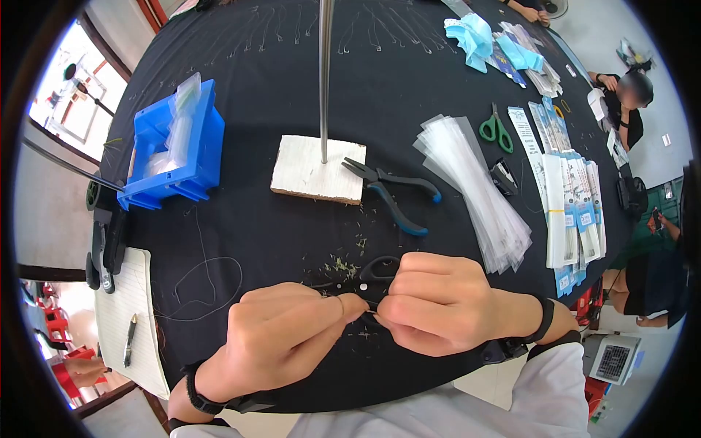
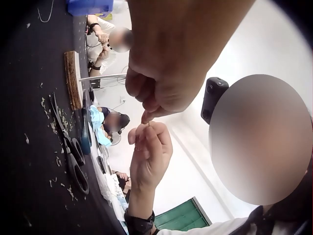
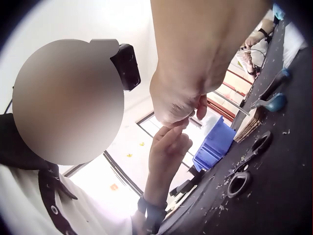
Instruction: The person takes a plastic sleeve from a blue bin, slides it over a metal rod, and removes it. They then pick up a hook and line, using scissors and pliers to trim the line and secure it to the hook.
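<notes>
Close together over the front of the black table, my left hand and right hand pinch a tiny thin strand between their fingertips. Curled fingers hide most of it, and I cannot tell its exact kind. In the left wrist view, the right hand faces the left, fingertips almost meeting. Black-handled scissors lie on the cloth just beyond the hands, partly covered by them. Small green clippings are scattered around the scissors.
A white wooden block holds an upright metal rod; pliers lean on it. Left are a blue bin, looped thread and a notebook. Right lie clear plastic sleeves, green scissors and packets.
</notes>
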Available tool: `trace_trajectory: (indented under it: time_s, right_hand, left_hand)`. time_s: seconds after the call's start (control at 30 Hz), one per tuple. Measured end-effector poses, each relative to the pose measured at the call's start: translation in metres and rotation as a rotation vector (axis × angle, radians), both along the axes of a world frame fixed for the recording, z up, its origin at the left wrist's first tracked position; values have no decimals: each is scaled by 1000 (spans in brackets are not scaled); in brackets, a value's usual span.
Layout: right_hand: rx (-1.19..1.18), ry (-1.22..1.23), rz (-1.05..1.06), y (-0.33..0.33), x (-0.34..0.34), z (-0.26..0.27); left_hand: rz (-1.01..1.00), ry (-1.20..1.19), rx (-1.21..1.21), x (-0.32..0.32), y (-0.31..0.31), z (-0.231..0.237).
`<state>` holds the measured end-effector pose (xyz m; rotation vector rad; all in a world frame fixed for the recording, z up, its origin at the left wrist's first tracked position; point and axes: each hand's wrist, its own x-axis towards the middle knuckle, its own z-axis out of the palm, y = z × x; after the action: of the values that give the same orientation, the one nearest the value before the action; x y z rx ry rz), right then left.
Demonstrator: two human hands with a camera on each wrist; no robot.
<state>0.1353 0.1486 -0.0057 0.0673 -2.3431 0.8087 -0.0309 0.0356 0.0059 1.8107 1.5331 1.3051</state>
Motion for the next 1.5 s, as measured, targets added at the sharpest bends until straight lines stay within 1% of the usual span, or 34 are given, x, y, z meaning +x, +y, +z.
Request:
trace_trajectory:
  time_s: [0.23, 0.33, 0.43, 0.5, 0.53, 0.57, 0.63, 0.7, 0.93, 1.0, 1.1, 1.2, 1.5]
  right_hand:
    - [-85, -32, 31, -4, 3, 1]
    - [-103, -38, 33, -5, 3, 2]
    - [-155, -56, 36, -7, 8, 1]
    - [-173, -55, 12, -3, 13, 1]
    - [-174, -46, -24, 0, 15, 2]
    - [-181, -38, -54, 1, 17, 2]
    - [-207, -69, -43, 0, 15, 3]
    - [-223, -76, -35, -2, 14, 2]
    - [-132, 8, -159, -18, 1, 2]
    - [-110, 56, -173, -22, -3, -2]
    - [-150, 64, -170, -25, -3, -3]
    - [-82, 105, -169, -25, -3, -5]
    - [94, 91, -218, -27, 1, -1]
  left_hand:
    - [-37, 2, 18, -1, -2, -2]
    - [-134, 75, -31, -9, -6, -2]
    - [-21, 267, 36, -12, -9, -4]
    - [345, -82, -352, -20, -13, 17]
    - [205, 90, -195, -20, -16, 15]
    - [93, 16, -118, -19, -18, 9]
    - [101, -50, -149, -15, -15, 13]
    - [85, -67, -146, -13, -15, 12]
    - [66, -149, -164, -2, -17, 12]
    - [92, -181, -169, 3, -16, 14]
    - [94, -198, -169, 5, -17, 14]
    - [81, -209, -168, 6, -18, 13]
    - [41, -182, -174, 3, -19, 14]
